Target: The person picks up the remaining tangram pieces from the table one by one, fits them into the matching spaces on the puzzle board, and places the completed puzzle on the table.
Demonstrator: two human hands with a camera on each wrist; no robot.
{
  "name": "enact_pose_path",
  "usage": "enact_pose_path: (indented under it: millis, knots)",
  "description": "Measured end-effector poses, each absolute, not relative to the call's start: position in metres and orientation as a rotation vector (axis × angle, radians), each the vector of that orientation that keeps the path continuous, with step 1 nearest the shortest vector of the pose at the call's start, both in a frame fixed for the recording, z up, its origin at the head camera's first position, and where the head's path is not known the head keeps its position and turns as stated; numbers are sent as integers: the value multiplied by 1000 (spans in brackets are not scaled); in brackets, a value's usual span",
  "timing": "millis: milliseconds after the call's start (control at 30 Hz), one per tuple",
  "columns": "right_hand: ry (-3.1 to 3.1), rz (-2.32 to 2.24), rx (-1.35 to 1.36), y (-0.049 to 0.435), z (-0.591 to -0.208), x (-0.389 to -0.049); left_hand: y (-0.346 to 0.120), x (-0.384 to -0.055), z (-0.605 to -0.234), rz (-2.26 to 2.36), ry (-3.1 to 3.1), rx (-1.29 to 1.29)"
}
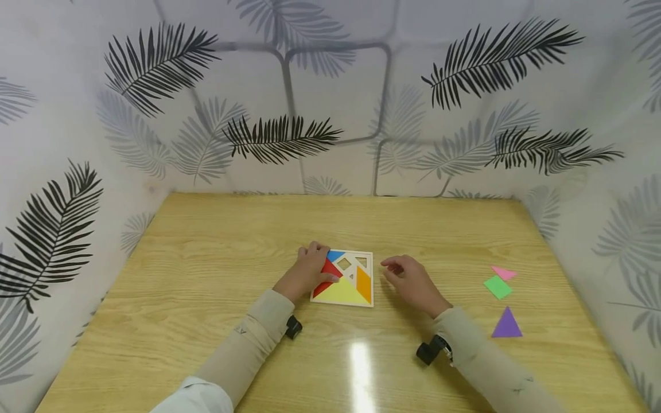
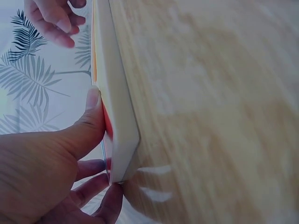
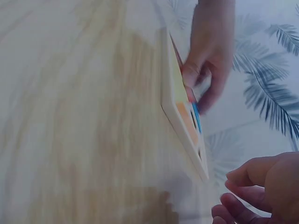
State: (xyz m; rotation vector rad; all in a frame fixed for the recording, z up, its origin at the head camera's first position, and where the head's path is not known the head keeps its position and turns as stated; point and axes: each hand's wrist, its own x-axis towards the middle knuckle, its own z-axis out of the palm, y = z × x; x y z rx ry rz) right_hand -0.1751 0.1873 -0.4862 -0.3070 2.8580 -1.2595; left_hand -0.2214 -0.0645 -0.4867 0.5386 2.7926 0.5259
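Note:
A wooden tangram board (image 1: 372,264) lies on the table, with yellow (image 1: 342,291), orange (image 1: 364,284), red (image 1: 329,268) and blue (image 1: 335,254) pieces set in it. Bare recesses show in its upper right part. My left hand (image 1: 304,272) holds the board's left side, thumb over the red piece and fingers along the outer edge; it hides part of the red and blue pieces. To the right of the board, my right hand (image 1: 413,285) hovers with fingers loosely bent and nothing in them. Its fingertips (image 3: 233,200) are apart from the board in the right wrist view.
Farther right on the wooden table (image 1: 217,246) lie a pink triangle (image 1: 504,273), a green square (image 1: 498,287) and a purple triangle (image 1: 508,324). Leaf-patterned cloth walls (image 1: 335,172) stand behind the table and at both sides.

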Motion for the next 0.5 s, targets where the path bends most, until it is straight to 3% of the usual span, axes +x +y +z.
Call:
enact_pose_path:
  millis: [500]
  knots:
    - [2946,-1053,-128,299,-469,-153,-66,-219,-485,573,2781,543]
